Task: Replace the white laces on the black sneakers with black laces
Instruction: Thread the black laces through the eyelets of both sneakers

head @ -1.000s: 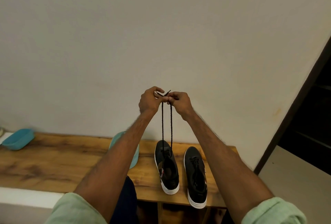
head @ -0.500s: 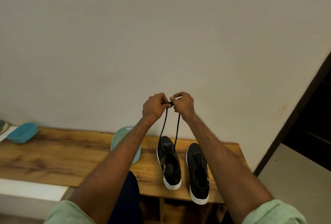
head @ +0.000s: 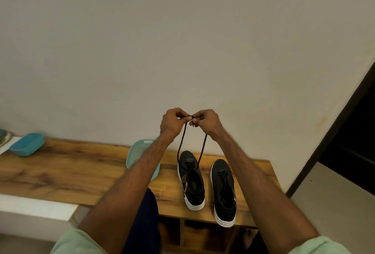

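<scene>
pale wall (head: 182,40) rises behind a wooden surface (head: 60,172). left grip (head: 172,122) and right grip (head: 206,120) meet above it, fingers curled, each pinching an end of the black lace (head: 182,142). both strands hang down from the grips into the eyelets of a black sneaker (head: 191,182) directly below. the other sneaker (head: 224,190) stands just beside it, below the right grip, laced in black. a teal tray (head: 140,152) lies below the left grip, a teal box (head: 27,144) well off to its left.

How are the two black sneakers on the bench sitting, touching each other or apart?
Apart. The head view shows a strip of bare wooden bench running between the left sneaker and the right sneaker.
</scene>
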### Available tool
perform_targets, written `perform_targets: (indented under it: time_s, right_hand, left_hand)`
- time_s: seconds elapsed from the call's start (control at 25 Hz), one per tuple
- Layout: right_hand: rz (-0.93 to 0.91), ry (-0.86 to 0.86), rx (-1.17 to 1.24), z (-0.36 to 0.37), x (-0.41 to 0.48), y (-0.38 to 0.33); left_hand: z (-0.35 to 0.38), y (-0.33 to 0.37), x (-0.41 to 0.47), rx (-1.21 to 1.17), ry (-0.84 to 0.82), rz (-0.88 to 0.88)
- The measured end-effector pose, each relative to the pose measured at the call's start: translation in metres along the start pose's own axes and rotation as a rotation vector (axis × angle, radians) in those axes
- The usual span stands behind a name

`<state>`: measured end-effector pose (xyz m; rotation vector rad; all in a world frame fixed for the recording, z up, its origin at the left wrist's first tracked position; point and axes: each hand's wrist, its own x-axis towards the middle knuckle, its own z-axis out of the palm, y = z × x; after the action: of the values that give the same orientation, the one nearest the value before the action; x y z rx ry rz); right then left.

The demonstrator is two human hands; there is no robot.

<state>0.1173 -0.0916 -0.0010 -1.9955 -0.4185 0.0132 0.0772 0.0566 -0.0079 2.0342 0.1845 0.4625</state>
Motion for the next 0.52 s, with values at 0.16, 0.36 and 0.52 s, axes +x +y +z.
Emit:
perform_targets:
  time_s: [0.16, 0.36, 0.52]
  right_hand:
    - [-0.058, 0.015, 0.171, 0.0008, -0.0037, 0.0024]
    - [-0.099, 0.112, 0.288, 0.0018, -0.0047, 0.0052]
    - [-0.043, 0.218, 0.384, 0.0076, -0.0030, 0.0085]
  left_hand:
    - [0.0005, 0.0019, -0.0021, -0.287, 0.009, -0.171]
    - [0.0014, 0.0013, -0.0054, -0.456, -0.035, -0.297]
    - [0.0066, 0.0016, -0.0082, -0.594, -0.026, -0.390]
